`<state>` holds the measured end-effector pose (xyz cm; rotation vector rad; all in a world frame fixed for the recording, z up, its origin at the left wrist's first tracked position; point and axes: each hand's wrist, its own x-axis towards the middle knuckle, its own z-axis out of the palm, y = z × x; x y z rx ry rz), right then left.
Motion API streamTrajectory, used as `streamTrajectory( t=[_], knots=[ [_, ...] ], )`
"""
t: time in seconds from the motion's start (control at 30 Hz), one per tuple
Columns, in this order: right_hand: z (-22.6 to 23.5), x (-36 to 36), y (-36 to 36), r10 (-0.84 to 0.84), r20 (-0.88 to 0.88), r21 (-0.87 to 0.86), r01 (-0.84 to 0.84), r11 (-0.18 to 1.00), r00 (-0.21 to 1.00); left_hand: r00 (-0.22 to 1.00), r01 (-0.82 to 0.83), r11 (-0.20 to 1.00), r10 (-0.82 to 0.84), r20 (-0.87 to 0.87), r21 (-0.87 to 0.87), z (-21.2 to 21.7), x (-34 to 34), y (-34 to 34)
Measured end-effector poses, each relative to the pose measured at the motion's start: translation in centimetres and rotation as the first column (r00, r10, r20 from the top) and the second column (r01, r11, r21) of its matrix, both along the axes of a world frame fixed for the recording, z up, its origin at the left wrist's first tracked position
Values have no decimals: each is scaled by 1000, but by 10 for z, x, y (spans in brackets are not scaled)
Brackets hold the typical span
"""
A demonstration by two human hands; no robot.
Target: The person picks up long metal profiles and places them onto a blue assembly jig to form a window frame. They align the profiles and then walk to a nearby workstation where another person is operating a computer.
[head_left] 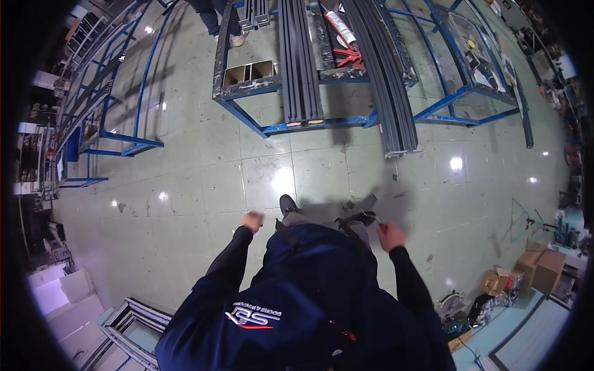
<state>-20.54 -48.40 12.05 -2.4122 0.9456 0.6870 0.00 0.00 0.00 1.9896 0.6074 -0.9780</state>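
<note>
Red tool [383,228] in right hand [393,237], above floor [322,167]; slack grip could drop it; left hand [252,221] curled, too blurred to tell if anything held; grey profiles [387,93] overhang desk [247,91] edge ahead; walking into jutting ends could knock them askew.

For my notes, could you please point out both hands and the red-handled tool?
Left hand [252,221]: head view, its blurred middle.
Right hand [392,237]: head view, its back.
Red-handled tool [383,228]: head view, its handle.
</note>
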Motion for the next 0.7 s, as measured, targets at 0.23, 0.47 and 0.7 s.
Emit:
streamTrajectory(
  t=[0.23, 0.47, 0.7],
  knots=[
    [-91, -295, -119, -982, -36, 292, 942, 167, 185, 834, 476, 861, -507, 219, 180, -2, -26, -208],
    [-77, -408, -215, -988, -52, 295, 943, -154, -145, 704, 701, 713, -696, 142, 20, 21, -65, -465],
    [-65, -323, -345, -993, -89, 459, 881, -115, -82, 511, 857, 513, -858, 52, 46, -3, -81, -629]
  ],
)
